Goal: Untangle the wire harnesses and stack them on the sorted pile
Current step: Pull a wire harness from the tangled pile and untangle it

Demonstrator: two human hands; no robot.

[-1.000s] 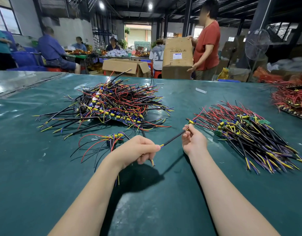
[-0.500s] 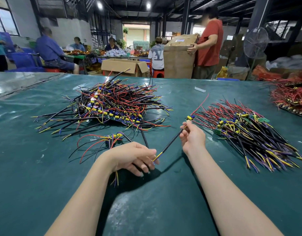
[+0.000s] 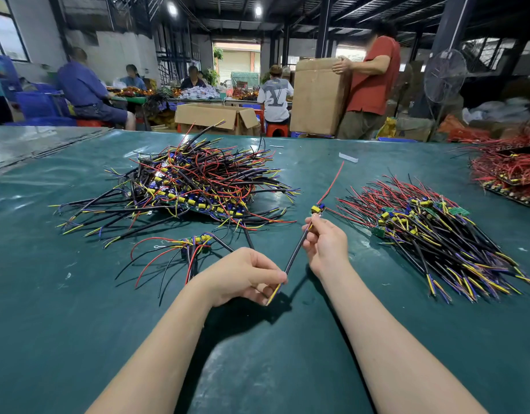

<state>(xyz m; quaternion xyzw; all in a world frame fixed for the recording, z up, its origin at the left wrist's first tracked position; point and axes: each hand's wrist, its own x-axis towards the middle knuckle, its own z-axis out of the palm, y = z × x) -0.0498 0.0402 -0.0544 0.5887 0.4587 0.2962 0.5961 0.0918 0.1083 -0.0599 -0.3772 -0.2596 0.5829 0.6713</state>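
Your left hand pinches the low, yellow-tipped end of one wire harness. Your right hand pinches it just under its yellow block, so it slants straight above the green table. There's the tangled pile on the left, the sorted pile on the right, one loose bunch by your left wrist, and one red heap far right. Behind, in the workshop, someone hugs a cardboard box.

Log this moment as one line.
left hand: pinches wire harness tail | right hand: pinches its top | sorted pile: right | tangled pile: left
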